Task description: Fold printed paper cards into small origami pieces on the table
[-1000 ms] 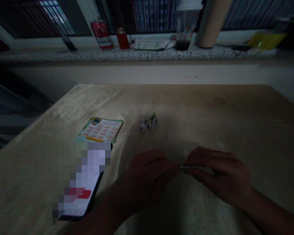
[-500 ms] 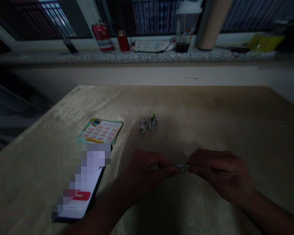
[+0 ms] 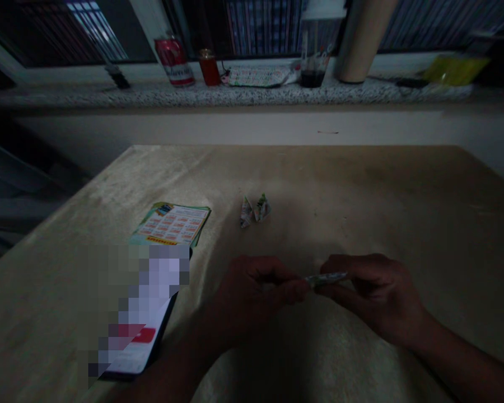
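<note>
A small folded piece of printed paper is held above the table between my two hands. My left hand is closed, pinching the paper's left end between thumb and fingers. Around the paper's right part, my right hand has its fingers behind and its thumb below, closed on it more loosely. Farther back on the table stand two small pointed folded-paper pieces, close beside each other, in the same kind of printed paper.
To the left lie a stack of printed cards and a lit phone, partly blurred out. Behind the table, the stone sill bears a red can, a red jar, a cup of dark liquid and a cardboard tube.
More of the folded paper shows now, its right end tilted up. My right fingertips have shifted along it, while my left hand keeps its pinch.
</note>
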Action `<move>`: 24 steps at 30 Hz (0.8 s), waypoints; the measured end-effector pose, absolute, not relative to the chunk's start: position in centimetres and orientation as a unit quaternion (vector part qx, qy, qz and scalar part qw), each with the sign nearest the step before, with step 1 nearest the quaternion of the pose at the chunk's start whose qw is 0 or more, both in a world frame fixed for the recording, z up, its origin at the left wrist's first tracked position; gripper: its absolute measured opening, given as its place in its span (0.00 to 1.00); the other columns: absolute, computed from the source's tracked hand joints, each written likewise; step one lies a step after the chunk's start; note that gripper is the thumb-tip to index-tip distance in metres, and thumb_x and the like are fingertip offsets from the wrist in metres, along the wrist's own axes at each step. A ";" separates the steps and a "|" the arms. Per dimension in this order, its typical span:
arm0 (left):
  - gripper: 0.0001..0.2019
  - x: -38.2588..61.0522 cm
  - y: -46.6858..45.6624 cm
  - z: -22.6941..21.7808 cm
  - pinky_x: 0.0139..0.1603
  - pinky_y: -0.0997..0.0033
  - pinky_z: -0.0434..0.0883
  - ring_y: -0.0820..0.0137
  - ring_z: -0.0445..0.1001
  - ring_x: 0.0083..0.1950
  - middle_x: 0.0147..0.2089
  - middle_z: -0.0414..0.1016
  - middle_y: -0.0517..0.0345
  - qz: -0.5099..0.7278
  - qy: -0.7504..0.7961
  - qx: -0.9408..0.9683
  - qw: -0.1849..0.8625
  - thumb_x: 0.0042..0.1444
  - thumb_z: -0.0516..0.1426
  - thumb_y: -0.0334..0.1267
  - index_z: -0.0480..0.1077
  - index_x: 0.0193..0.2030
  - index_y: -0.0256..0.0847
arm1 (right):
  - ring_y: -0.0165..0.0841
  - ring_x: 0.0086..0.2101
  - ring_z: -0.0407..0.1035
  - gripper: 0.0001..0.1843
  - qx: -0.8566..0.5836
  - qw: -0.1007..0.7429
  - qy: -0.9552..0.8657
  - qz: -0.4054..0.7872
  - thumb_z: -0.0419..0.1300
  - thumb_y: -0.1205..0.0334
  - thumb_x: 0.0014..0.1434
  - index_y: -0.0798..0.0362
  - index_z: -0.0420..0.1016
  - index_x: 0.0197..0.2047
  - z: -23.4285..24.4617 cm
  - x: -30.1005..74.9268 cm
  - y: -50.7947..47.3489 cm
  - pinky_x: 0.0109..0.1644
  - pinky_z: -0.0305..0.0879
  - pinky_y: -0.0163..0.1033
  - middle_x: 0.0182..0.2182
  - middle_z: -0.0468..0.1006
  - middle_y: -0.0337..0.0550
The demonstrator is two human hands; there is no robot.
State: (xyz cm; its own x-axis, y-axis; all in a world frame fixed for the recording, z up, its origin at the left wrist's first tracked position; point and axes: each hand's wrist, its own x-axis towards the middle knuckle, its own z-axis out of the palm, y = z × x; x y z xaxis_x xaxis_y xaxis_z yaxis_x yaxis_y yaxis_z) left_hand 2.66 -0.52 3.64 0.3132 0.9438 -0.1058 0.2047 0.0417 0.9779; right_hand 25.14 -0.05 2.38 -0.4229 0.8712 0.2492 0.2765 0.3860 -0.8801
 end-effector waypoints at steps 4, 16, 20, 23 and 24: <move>0.08 2.4 -0.6 3.4 0.37 0.76 0.72 0.73 0.80 0.37 0.37 0.85 0.63 0.315 0.432 0.704 0.468 0.62 0.62 0.36 0.81 0.46 0.47 | 0.29 0.23 0.71 0.09 -0.404 0.345 -0.742 0.410 0.66 0.59 0.62 0.54 0.82 0.31 2.0 25.1 0.2 0.25 0.65 0.33 0.23 0.79 0.39; 0.13 3.3 -1.8 1.7 0.50 0.60 0.74 0.63 0.80 0.45 0.46 0.81 0.53 0.306 0.444 0.798 0.269 0.65 0.58 0.38 0.71 0.54 0.40 | 0.29 0.28 0.81 0.03 -0.444 0.480 -0.615 0.441 0.70 0.66 0.55 0.49 0.84 0.34 1.8 23.3 -0.4 0.33 0.77 0.27 0.28 0.85 0.38; 0.10 3.4 -1.7 2.4 0.48 0.62 0.74 0.64 0.79 0.43 0.44 0.81 0.55 0.284 0.460 0.777 0.322 0.63 0.59 0.39 0.71 0.50 0.42 | 0.31 0.30 0.81 0.04 -0.411 0.462 -0.633 0.466 0.69 0.68 0.56 0.51 0.85 0.36 1.8 23.1 -0.4 0.35 0.78 0.28 0.29 0.86 0.41; 0.14 3.4 -1.7 2.8 0.47 0.63 0.74 0.65 0.79 0.42 0.42 0.80 0.57 0.287 0.476 0.749 0.361 0.60 0.62 0.38 0.69 0.52 0.42 | 0.31 0.29 0.81 0.04 -0.402 0.454 -0.645 0.465 0.68 0.68 0.58 0.51 0.85 0.36 1.8 23.2 -0.4 0.34 0.77 0.29 0.28 0.85 0.40; 0.18 3.4 -1.7 2.8 0.47 0.63 0.74 0.66 0.79 0.41 0.41 0.81 0.57 0.289 0.484 0.736 0.375 0.58 0.63 0.37 0.68 0.55 0.42 | 0.31 0.28 0.81 0.04 -0.398 0.449 -0.653 0.462 0.68 0.68 0.58 0.51 0.85 0.36 1.9 23.2 -0.4 0.33 0.77 0.30 0.27 0.85 0.40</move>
